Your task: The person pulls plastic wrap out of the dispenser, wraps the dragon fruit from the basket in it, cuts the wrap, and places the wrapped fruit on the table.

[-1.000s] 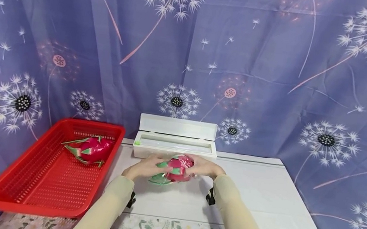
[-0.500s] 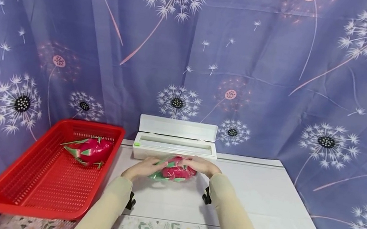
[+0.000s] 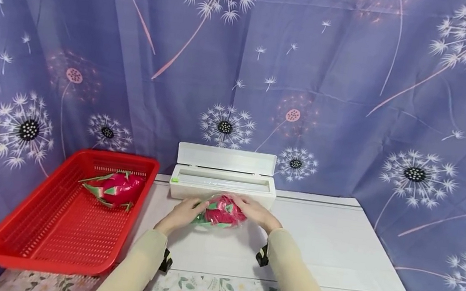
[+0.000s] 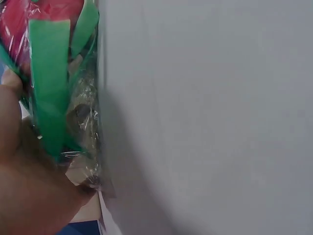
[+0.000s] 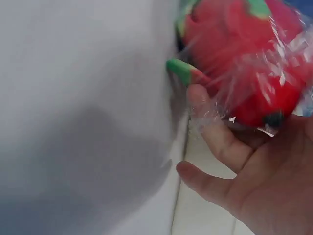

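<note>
A pink-red dragon fruit (image 3: 223, 212) with green scales lies in clear cling film between both hands, just in front of a white dispenser box. My left hand (image 3: 182, 215) holds its leafy end; in the left wrist view the thumb lies along one side of the long green scales (image 4: 49, 88), with fingers showing through crumpled film behind. My right hand (image 3: 255, 213) rests on the other end, fingers laid over its top and far side. The right wrist view shows two fairly straight fingers (image 5: 225, 144), one fingertip against the film's edge, the other apart from the fruit.
The white dispenser box (image 3: 222, 196) stands at the back with its lid (image 3: 226, 159) raised and a film roll inside. To the left, a red plastic basket (image 3: 61, 235) holds another dragon fruit (image 3: 117, 190). A purple dandelion-print curtain (image 3: 336, 80) hangs behind the white tabletop (image 3: 326, 248).
The dragon fruit has been turned between my hands, showing a different side. My right hand has shifted over its top, and my left hand has drawn slightly back towards the leafy end.
</note>
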A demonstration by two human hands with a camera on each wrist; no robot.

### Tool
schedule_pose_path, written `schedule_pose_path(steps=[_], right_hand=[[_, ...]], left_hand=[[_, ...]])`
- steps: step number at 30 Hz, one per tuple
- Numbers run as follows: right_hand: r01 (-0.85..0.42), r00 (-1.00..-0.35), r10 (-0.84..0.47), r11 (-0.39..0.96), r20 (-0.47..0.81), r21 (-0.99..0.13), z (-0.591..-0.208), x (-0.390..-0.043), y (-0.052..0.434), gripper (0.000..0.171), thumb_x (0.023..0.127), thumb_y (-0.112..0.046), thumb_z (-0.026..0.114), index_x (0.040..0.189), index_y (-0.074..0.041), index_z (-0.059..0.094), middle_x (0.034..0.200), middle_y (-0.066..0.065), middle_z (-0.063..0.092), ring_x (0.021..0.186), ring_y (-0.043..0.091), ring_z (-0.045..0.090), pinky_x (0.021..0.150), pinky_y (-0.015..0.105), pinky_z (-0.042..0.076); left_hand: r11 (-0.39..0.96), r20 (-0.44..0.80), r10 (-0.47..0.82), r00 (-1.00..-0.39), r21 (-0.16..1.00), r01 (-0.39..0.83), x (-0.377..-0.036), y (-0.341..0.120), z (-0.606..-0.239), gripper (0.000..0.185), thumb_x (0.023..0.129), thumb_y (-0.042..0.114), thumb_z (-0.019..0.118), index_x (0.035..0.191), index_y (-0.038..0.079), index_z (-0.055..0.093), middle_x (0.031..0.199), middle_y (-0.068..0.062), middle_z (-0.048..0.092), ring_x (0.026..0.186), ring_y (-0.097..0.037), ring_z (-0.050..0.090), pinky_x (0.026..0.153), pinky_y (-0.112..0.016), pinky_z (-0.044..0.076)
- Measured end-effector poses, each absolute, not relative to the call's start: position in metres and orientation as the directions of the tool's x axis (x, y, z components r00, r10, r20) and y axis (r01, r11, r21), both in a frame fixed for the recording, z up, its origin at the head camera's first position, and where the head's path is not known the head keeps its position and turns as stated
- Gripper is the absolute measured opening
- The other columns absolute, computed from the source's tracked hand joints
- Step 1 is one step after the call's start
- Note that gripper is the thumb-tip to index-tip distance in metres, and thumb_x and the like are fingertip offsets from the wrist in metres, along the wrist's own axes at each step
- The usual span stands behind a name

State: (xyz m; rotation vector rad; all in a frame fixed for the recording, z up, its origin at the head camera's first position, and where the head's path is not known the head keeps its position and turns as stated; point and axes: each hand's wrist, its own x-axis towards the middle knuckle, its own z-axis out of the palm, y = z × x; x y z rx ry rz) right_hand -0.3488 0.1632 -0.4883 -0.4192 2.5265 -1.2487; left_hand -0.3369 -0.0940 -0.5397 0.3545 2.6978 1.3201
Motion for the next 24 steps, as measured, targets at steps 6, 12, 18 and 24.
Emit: schedule_pose_path(steps=[6, 12, 18, 24], right_hand=[[-0.238, -0.950, -0.301, 0.531, 0.082, -0.813, -0.481, -0.336, 0.184, 0.053, 0.102, -0.040, 0.049, 0.136, -0.001, 0.053, 0.116, 0.016, 0.065, 0.098, 0.034, 0.064, 0.087, 0.047, 0.050], [-0.325, -0.934, -0.317, 0.571, 0.163, -0.754, -0.479, -0.317, 0.189, 0.035, 0.093, -0.033, 0.068, 0.114, -0.005, 0.061, 0.088, 0.005, 0.062, 0.074, 0.023, 0.060, 0.063, 0.032, 0.049], [-0.248, -0.956, -0.271, 0.556, 0.110, -0.793, -0.484, -0.308, 0.179, 0.022, 0.094, -0.027, 0.067, 0.094, -0.006, 0.061, 0.074, 0.004, 0.058, 0.061, 0.013, 0.051, 0.054, 0.026, 0.041], [-0.049, -0.975, -0.223, 0.234, -0.005, -0.971, -0.493, -0.309, 0.175, 0.014, 0.098, -0.007, 0.054, 0.099, 0.006, 0.056, 0.083, 0.013, 0.059, 0.065, 0.019, 0.056, 0.055, 0.024, 0.041]], left_hand=[[0.588, 0.030, 0.222, -0.975, 0.793, 0.159, -0.336, -0.090, -0.540, 0.050, 0.101, 0.053, 0.043, 0.130, 0.017, 0.061, 0.119, -0.005, 0.063, 0.113, -0.028, 0.057, 0.095, -0.051, 0.043], [0.717, 0.234, 0.131, -0.963, 0.648, 0.255, -0.327, -0.083, -0.530, 0.040, 0.100, 0.039, 0.055, 0.131, 0.015, 0.061, 0.121, -0.006, 0.065, 0.108, -0.030, 0.062, 0.088, -0.051, 0.048], [0.673, 0.463, 0.337, -0.820, 0.490, 0.554, -0.311, -0.063, -0.514, 0.049, 0.096, 0.025, 0.062, 0.142, 0.011, 0.051, 0.144, -0.013, 0.047, 0.130, -0.036, 0.044, 0.104, -0.057, 0.034], [0.643, 0.421, 0.527, -0.738, 0.369, 0.671, -0.310, -0.046, -0.516, 0.078, 0.089, 0.044, 0.070, 0.152, 0.013, 0.035, 0.155, -0.015, 0.030, 0.142, -0.037, 0.026, 0.110, -0.060, 0.023]])
